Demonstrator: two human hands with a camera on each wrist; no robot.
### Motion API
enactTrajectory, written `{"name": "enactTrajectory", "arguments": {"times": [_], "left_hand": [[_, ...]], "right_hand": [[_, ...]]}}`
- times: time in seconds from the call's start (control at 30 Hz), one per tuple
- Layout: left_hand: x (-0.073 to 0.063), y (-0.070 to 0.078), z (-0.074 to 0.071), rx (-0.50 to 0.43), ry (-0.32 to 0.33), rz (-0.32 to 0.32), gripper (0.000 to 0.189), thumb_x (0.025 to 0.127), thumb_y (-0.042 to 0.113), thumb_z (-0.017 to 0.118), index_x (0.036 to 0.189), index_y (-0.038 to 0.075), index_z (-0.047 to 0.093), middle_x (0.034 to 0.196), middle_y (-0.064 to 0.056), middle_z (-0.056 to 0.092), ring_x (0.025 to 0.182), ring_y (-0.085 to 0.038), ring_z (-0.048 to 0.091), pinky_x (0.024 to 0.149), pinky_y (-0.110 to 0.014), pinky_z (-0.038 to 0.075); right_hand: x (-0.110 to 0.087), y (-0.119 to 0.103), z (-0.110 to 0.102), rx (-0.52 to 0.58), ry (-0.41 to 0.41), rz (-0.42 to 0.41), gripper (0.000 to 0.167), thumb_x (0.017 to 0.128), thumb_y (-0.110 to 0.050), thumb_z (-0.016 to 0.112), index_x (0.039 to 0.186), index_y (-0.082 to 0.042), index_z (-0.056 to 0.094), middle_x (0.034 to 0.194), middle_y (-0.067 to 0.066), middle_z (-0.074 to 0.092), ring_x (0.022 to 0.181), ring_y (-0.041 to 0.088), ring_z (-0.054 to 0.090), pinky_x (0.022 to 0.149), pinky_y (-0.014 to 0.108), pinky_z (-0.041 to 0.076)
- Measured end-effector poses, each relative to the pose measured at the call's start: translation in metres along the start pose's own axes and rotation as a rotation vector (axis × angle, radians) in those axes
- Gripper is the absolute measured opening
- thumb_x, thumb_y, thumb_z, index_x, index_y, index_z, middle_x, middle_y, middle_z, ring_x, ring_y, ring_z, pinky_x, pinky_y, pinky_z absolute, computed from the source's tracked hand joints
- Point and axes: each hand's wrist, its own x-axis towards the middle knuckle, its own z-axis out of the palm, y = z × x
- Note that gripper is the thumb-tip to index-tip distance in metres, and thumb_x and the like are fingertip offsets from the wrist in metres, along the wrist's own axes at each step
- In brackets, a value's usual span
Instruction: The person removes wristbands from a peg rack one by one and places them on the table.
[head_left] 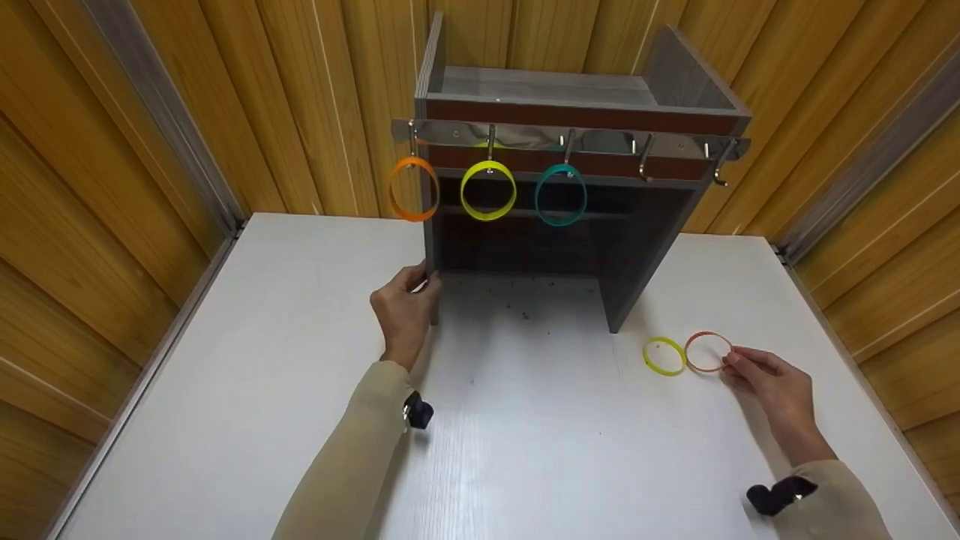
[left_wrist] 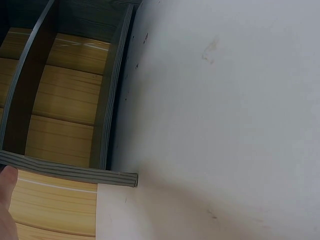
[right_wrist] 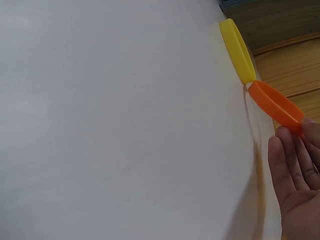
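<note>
In the head view my right hand (head_left: 776, 386) pinches an orange ring (head_left: 705, 370) between thumb and fingers at its right edge. A yellow ring (head_left: 666, 373) touches that ring's left side, on or near the white table; the right wrist view also shows the yellow ring (right_wrist: 234, 52) meeting the held orange ring (right_wrist: 272, 107) end to end. My left hand (head_left: 405, 311) grips the front edge of the left side panel of a grey wooden shelf unit (head_left: 660, 247), some fingers hidden. Orange (head_left: 415, 219), yellow (head_left: 489, 217) and teal (head_left: 561, 223) rings hang from hooks on the unit's front.
A metal hook rail (head_left: 525, 136) runs across the front of the unit; its two rightmost hooks (head_left: 646, 157) carry no ring. White table (head_left: 525, 450) surrounds the unit, with small dark specks under it. Yellow wooden walls (head_left: 97, 150) stand behind and at both sides.
</note>
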Motion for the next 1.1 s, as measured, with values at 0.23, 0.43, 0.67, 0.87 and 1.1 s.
{"name": "enactTrajectory", "arguments": {"times": [0.23, 0.43, 0.67, 0.87, 1.1], "left_hand": [[0.0, -0.0008, 0.0005, 0.025, 0.007, 0.015, 0.015, 0.086, -0.009, 0.08, 0.1, -0.004, 0.081, 0.095, -0.014, 0.08, 0.09, -0.026, 0.08, 0.077, -0.04, 0.066], [0.0005, -0.0014, 0.001, 0.043, 0.013, 0.03, 0.015, 0.085, -0.008, 0.08, 0.099, -0.003, 0.081, 0.093, -0.014, 0.08, 0.088, -0.026, 0.08, 0.076, -0.039, 0.066], [0.0007, -0.0005, 0.0014, 0.042, 0.016, 0.038, 0.015, 0.085, -0.01, 0.079, 0.098, -0.004, 0.081, 0.092, -0.014, 0.08, 0.088, -0.027, 0.08, 0.074, -0.043, 0.066], [0.0002, 0.0005, 0.001, 0.033, 0.016, 0.031, 0.016, 0.085, -0.01, 0.08, 0.1, -0.004, 0.081, 0.093, -0.014, 0.08, 0.088, -0.027, 0.08, 0.074, -0.046, 0.066], [0.0001, -0.0001, 0.001, 0.04, 0.015, 0.022, 0.018, 0.085, -0.01, 0.079, 0.101, -0.003, 0.081, 0.095, -0.014, 0.08, 0.089, -0.026, 0.08, 0.076, -0.04, 0.066]], "right_hand": [[0.0023, 0.0055, -0.0017, 0.014, -0.028, -0.035, 0.023, 0.094, -0.009, 0.082, 0.115, -0.002, 0.077, 0.098, 0.003, 0.08, 0.087, 0.014, 0.079, 0.083, 0.028, 0.062], [0.0043, 0.0056, 0.0013, -0.095, 0.0, -0.039, 0.032, 0.095, -0.012, 0.082, 0.12, 0.004, 0.073, 0.094, 0.001, 0.079, 0.084, 0.012, 0.078, 0.08, 0.024, 0.063], [0.0069, 0.0065, 0.0049, -0.257, 0.028, -0.058, 0.044, 0.098, -0.013, 0.079, 0.13, 0.014, 0.064, 0.095, -0.004, 0.078, 0.086, 0.007, 0.076, 0.081, 0.021, 0.062], [0.0065, 0.0067, 0.0065, -0.412, 0.03, -0.069, 0.05, 0.101, -0.019, 0.076, 0.136, 0.013, 0.061, 0.101, -0.009, 0.073, 0.091, 0.002, 0.074, 0.084, 0.019, 0.06], [0.0055, 0.0063, 0.0074, -0.529, 0.029, -0.104, 0.045, 0.103, -0.019, 0.073, 0.135, 0.011, 0.064, 0.109, 0.005, 0.074, 0.091, 0.001, 0.072, 0.083, 0.016, 0.059]]}}
